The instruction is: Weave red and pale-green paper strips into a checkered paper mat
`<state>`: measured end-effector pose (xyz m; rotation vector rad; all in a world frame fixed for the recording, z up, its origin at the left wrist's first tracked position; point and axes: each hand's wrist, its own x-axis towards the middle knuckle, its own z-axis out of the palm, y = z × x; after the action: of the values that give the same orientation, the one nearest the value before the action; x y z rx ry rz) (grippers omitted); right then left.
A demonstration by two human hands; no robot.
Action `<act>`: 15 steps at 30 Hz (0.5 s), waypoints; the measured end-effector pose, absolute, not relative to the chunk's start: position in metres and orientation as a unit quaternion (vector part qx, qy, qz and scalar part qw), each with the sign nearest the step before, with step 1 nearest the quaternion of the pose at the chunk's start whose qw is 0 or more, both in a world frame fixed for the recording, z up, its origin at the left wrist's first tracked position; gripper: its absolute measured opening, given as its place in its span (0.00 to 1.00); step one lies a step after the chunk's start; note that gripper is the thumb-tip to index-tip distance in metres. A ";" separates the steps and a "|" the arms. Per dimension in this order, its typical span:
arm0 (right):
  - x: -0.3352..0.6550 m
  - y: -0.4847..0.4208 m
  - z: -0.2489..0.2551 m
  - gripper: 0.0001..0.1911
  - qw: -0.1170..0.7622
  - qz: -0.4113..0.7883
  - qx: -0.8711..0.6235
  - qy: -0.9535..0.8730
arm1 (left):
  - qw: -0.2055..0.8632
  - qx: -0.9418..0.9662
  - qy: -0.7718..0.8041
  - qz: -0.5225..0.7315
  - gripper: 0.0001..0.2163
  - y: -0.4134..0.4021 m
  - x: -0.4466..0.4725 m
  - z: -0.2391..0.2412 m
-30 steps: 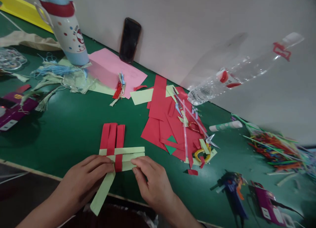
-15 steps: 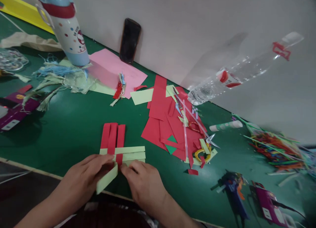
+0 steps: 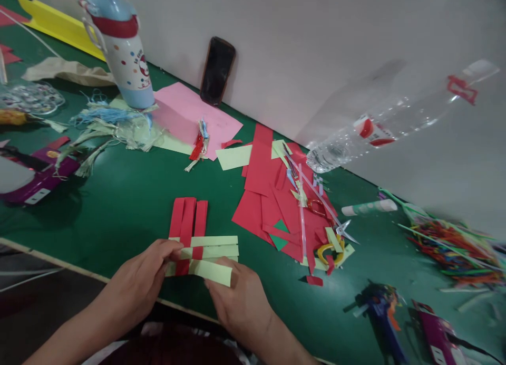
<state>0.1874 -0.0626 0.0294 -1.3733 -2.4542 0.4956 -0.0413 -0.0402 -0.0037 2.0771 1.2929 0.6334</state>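
Note:
A small woven mat (image 3: 193, 238) of red upright strips and pale green cross strips lies near the front edge of the green table (image 3: 130, 196). My left hand (image 3: 138, 286) pinches the mat's left side, fingers closed on the strips. My right hand (image 3: 237, 299) holds a loose pale green strip (image 3: 209, 271) lying crosswise over the mat's lower end, its fingers under and behind the strip.
Red paper sheets and scraps (image 3: 272, 196) with scissors (image 3: 330, 246) lie to the right. A pink sheet (image 3: 190, 114), a phone (image 3: 217, 69) leaning on the wall, a flask (image 3: 126, 54), a clear bottle (image 3: 395, 122), a glue stick (image 3: 369, 208) and coloured sticks (image 3: 450, 243) ring the area.
The loose green strip, hanging down off the table edge a second ago, has been swung up and now lies level across the mat's lower end. The camera view shifted slightly.

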 end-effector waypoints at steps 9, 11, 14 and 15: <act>0.223 -0.054 0.037 0.15 0.234 0.132 -0.552 -0.789 | 0.201 0.870 0.390 0.226 0.15 -0.039 -0.037 -0.001; 0.228 -0.053 0.041 0.15 0.279 0.094 -0.553 -0.779 | 0.171 0.886 0.374 0.213 0.16 -0.040 -0.036 -0.003; 0.224 -0.055 0.043 0.14 0.287 0.101 -0.492 -0.816 | 0.142 0.899 0.371 0.186 0.17 -0.041 -0.035 -0.005; 0.222 -0.056 0.042 0.14 0.272 0.113 -0.468 -0.833 | 0.136 0.902 0.369 0.179 0.18 -0.042 -0.034 -0.005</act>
<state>0.2215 -0.0556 0.0425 -1.2597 -2.2419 0.3051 -0.0339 -0.0420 -0.0047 2.6123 1.0686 0.5181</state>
